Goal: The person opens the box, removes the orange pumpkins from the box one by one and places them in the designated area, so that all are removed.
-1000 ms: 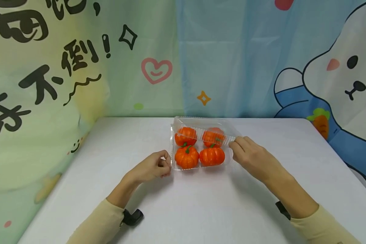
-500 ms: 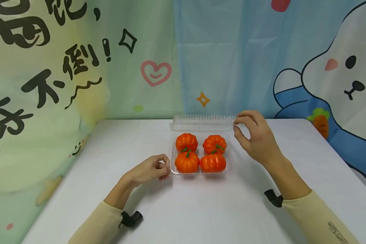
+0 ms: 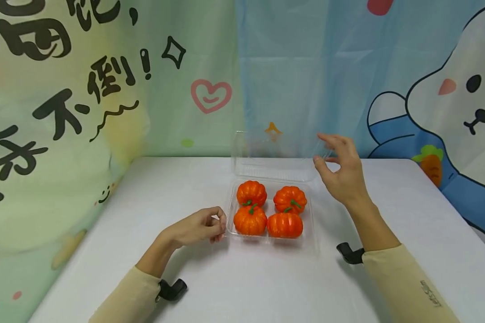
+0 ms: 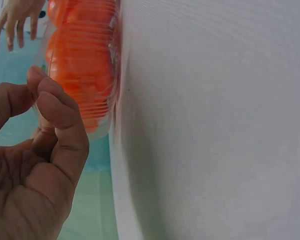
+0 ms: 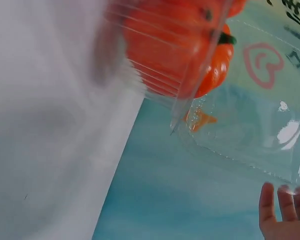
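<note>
A clear plastic clamshell box (image 3: pixel 270 206) sits on the table with several small orange pumpkins (image 3: pixel 284 225) inside, their stems green. Its hinged lid (image 3: pixel 275 166) stands raised at the back. At the box's left rim, my left hand (image 3: pixel 202 226) pinches the edge between thumb and curled fingers; the left wrist view shows this hand (image 4: pixel 40 145) close against the ribbed side wall. My right hand (image 3: pixel 341 172) is up by the lid's right edge, thumb and fingers apart. From the right wrist, straight fingers (image 5: pixel 267 202) appear at the lid's corner, barely touching it or just off it.
The box rests on a white table (image 3: pixel 275 282), near its far edge. Behind hangs a printed cloth backdrop (image 3: pixel 283 67) with a cartoon bear, a heart and black lettering. Black wrist mounts (image 3: pixel 173 289) are strapped at both sleeves.
The lid has swung up and back from over the rear pumpkins. My right hand has risen with it and its fingers have spread from their grip. My left hand stays at the rim.
</note>
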Motion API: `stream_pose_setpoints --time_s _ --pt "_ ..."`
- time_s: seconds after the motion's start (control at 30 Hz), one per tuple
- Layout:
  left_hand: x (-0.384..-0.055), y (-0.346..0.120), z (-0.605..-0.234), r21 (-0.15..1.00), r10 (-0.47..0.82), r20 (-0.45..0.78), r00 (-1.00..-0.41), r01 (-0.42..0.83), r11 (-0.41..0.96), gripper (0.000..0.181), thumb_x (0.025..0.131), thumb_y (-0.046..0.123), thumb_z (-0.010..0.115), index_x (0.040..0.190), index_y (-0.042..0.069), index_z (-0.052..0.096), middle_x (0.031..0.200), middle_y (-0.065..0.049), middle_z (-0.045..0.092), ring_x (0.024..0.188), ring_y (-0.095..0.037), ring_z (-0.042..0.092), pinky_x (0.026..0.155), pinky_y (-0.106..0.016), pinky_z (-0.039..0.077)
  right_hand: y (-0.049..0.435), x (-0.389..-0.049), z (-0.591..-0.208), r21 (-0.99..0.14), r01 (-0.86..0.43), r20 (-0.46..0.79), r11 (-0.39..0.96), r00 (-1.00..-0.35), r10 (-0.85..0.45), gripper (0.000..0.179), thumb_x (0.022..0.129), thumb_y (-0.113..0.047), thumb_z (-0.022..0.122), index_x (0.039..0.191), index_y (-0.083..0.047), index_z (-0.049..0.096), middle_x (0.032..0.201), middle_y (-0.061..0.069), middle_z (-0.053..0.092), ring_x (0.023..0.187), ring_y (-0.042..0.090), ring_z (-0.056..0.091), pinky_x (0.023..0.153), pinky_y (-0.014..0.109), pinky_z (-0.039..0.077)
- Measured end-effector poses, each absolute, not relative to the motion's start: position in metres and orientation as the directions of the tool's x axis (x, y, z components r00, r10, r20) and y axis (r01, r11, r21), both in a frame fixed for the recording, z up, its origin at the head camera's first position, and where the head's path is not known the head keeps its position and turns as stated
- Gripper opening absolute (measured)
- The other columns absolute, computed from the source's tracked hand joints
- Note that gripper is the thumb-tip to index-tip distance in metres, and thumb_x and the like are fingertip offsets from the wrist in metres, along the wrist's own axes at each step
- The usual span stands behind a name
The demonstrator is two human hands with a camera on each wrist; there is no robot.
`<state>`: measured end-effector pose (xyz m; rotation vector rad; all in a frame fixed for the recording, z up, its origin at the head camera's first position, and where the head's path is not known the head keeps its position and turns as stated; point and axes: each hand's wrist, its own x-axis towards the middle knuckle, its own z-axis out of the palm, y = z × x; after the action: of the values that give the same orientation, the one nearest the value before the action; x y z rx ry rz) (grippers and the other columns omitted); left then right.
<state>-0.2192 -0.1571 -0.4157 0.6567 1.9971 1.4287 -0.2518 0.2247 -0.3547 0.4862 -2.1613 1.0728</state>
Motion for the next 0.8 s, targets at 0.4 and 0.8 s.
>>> stream_pose_setpoints --time_s 0.4,0.8 --pt "-0.216 -0.161 -0.416 0.952 0.702 -0.19 -0.687 0.046 0.302 0.006 0.101 0.007 0.054 0.105 0.003 0.052 0.078 -0.005 0.063 0.072 -0.018 0.056 0.069 -0.029 0.05 0.226 -0.261 -0.362 -0.681 -0.498 0.587 0.537 -0.81 -0.007 0.081 0.096 -0.006 0.068 0.162 -0.026 0.025 0.15 0.014 0.046 0.122 0.038 0.057 0.089 0.013 0.048" --pt "-0.212 -0.162 -0.415 0.946 0.692 -0.198 -0.694 0.049 0.32 0.008 0.101 0.008 0.054 0.106 0.002 0.052 0.08 -0.005 0.063 0.073 -0.017 0.057 0.071 -0.029 0.051 0.228 -0.265 -0.377 -0.73 -0.409 0.457 0.548 -0.888 -0.054 0.083 0.099 -0.011 0.065 0.164 -0.015 0.014 0.152 0.021 0.045 0.132 0.04 0.054 0.102 0.055 0.048"
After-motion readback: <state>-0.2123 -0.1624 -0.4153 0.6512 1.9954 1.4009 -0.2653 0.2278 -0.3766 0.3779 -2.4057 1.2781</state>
